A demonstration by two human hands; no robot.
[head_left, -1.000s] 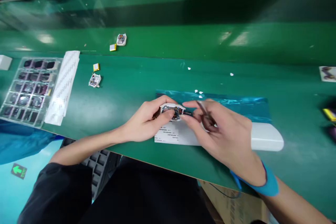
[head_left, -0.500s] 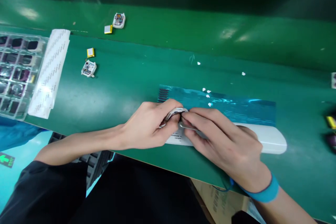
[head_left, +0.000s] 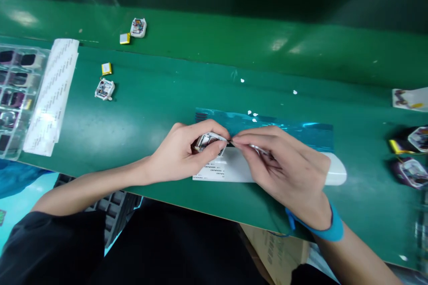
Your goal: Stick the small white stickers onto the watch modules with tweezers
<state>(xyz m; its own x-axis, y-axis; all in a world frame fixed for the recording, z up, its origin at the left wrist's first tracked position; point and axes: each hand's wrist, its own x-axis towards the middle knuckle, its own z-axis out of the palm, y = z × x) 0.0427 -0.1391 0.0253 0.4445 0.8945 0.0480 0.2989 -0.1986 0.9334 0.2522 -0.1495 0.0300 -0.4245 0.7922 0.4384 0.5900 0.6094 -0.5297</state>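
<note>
The left hand [head_left: 185,149] clasps a white electronics housing [head_left: 207,138] at nine o'clock from the right hand [head_left: 289,164], whose pinched fingers hold a metal tool [head_left: 261,148].

White casing [head_left: 216,135] sat pinched in left hand [head_left: 187,149], circuitry [head_left: 204,140] showed, slim metallic tool [head_left: 261,149] lay within right hand [head_left: 290,164]

The left forearm [head_left: 96,189] extends from the lower left, its wrist [head_left: 147,170] nearly straight. The left hand [head_left: 182,151] curls inward, thumb [head_left: 209,153] laid forward below the bent index finger [head_left: 210,126]. The right forearm [head_left: 356,249] slants from the lower right; the right hand [head_left: 294,164] turns inward, thumb [head_left: 246,151] and fingers [head_left: 256,133] pinched together. The two hands' fingertips [head_left: 223,144] sit very close.
</note>
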